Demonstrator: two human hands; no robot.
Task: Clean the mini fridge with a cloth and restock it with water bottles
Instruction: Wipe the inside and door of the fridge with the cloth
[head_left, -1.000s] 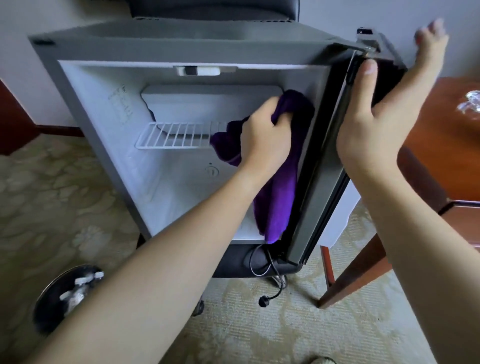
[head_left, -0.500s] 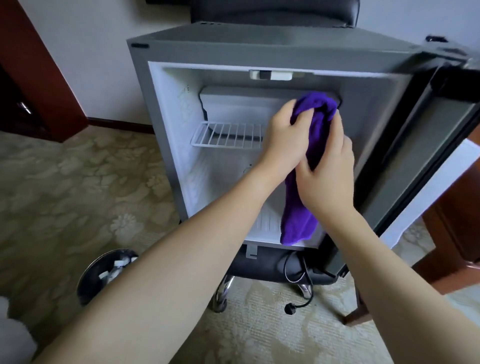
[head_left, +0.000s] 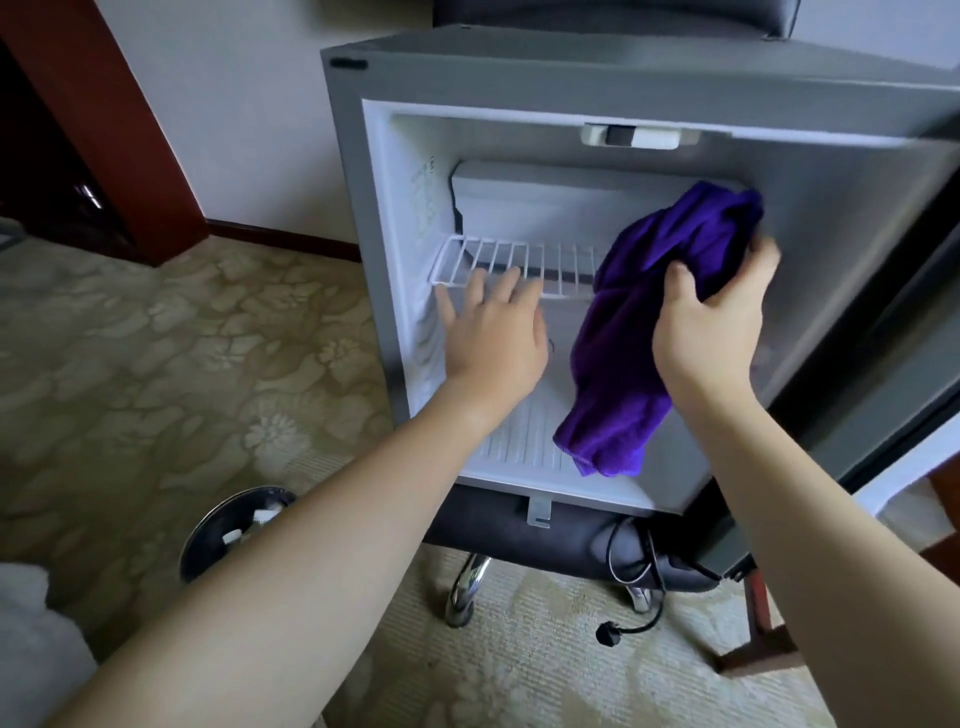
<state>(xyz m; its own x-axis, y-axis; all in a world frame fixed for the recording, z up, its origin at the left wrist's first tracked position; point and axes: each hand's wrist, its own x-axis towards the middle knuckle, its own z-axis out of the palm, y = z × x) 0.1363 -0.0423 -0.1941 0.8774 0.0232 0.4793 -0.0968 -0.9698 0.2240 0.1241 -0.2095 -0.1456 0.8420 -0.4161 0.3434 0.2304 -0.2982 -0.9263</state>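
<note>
Purple cloth (head_left: 649, 332) hangs right of centre in the frame, bunched in your right hand (head_left: 711, 332), whose fingers curl round its upper part inside the open mini fridge (head_left: 571, 78). Your left hand (head_left: 493, 332) is spread flat, fingers straight, just below the white wire shelf (head_left: 514, 265) at centre. A bin (head_left: 228, 530) sits lower left on the carpet.
</note>
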